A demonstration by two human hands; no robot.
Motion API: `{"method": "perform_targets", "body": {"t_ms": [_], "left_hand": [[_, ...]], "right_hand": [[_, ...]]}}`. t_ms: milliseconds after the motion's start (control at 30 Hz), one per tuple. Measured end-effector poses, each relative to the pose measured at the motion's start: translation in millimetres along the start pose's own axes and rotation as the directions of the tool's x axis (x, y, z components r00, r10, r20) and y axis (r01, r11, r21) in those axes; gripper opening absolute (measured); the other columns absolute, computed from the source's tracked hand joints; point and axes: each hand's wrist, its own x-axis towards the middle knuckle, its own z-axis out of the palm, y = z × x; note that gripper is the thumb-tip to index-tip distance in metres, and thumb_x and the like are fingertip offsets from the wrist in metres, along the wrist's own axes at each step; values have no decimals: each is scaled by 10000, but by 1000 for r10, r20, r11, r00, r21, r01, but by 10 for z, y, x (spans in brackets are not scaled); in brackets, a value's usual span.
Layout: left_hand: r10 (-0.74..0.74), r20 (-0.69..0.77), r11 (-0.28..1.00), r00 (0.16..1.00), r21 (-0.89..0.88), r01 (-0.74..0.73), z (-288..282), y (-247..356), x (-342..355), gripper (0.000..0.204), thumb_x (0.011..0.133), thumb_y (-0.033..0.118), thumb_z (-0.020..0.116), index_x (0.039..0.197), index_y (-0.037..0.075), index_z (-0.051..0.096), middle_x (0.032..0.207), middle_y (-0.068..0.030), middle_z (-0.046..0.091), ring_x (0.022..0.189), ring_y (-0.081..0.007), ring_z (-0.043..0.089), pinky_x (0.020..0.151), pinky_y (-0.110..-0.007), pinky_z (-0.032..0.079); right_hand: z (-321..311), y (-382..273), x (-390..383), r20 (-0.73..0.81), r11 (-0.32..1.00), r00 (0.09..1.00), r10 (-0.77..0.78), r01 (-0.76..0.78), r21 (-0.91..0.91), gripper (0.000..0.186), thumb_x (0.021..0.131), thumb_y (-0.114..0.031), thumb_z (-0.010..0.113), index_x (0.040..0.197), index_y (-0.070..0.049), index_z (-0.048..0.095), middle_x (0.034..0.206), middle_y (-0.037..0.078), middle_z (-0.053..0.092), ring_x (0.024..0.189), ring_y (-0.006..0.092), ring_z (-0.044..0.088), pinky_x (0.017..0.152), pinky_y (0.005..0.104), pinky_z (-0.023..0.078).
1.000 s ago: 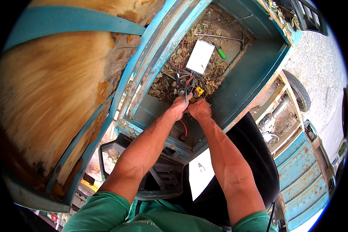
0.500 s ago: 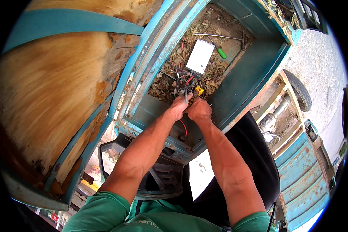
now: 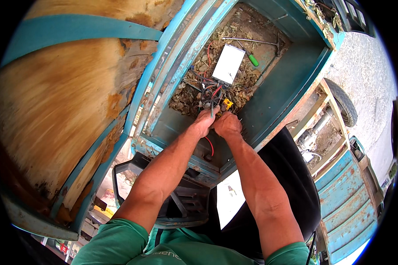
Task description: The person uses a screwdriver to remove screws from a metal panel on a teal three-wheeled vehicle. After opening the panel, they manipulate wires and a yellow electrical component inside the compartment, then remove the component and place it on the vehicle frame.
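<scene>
Both my hands reach into a blue metal compartment and meet at a bundle of wires [image 3: 211, 93]. My left hand [image 3: 204, 121] is closed on dark wires, one of which sticks up past the thumb. Close against it, my right hand [image 3: 228, 125] has its fingers curled, and what they grip is hidden. Just beyond the knuckles a yellow connector [image 3: 227, 104] shows. The wires run to the near end of a white rectangular box [image 3: 228, 64] lying on dry leaves. A red wire [image 3: 210, 146] loops out below my hands.
A screwdriver with a green handle [image 3: 253, 60] and a thin metal rod [image 3: 250, 41] lie beyond the box. The compartment's blue wall [image 3: 292, 88] rises on the right. At left stands a large rusty, yellowed panel [image 3: 66, 106]. A tyre [image 3: 342, 102] is outside, far right.
My hands stay at the wire bundle with hardly any movement. The view has shifted very slightly.
</scene>
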Motion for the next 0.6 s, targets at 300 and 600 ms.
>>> {"method": "perform_targets", "body": {"t_ms": [300,600], "left_hand": [[-3,-4,1000,1000,-9,3,9,6,-10,565,938,415,641,1353,59,498,1307,-125,551,1168,-237,552,942,-397,475],[2,-37,999,999,44,0,46,45,-65,568,927,432,645,1323,46,517,1308,-145,552,1170,-252,550,953,-410,465]], "right_hand": [[-93,-61,-66,44,999,998,45,-44,-32,478,792,-380,662,1106,-19,675,1160,228,665,1091,371,646,927,431,521],[-30,1,-55,-4,993,996,-89,89,-75,412,803,-354,652,1072,-44,692,1102,216,686,1071,366,654,917,429,524]]}}
